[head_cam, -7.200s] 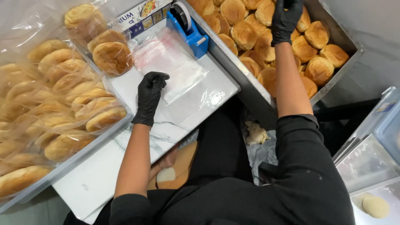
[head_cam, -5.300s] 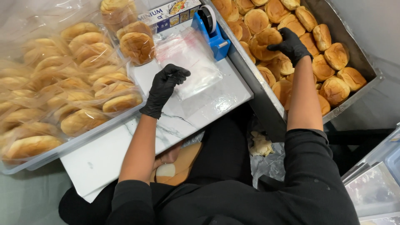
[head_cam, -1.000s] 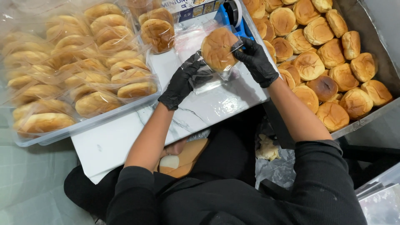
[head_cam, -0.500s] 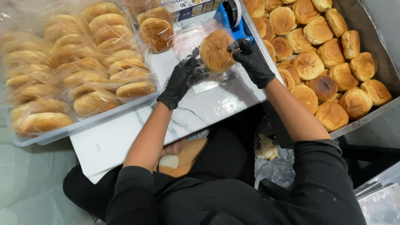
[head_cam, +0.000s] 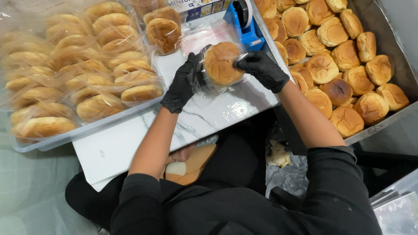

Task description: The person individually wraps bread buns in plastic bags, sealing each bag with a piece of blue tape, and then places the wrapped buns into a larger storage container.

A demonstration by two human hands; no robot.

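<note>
A white marble-patterned table (head_cam: 209, 117) with faint grey veins fills the middle of the view and reflects a soft glare of overhead light. On its left edge rests a clear plastic tray (head_cam: 65, 139); to the right sits a deep metal pan (head_cam: 392, 30) with dull grey walls. A blue tape dispenser (head_cam: 246, 26) stands at the table's far edge. The floor (head_cam: 30, 191) at lower left is pale grey-green and smooth. At lower right, the corner of a clear plastic bin (head_cam: 398, 204) shows. Lighting is even, indoor.
</note>
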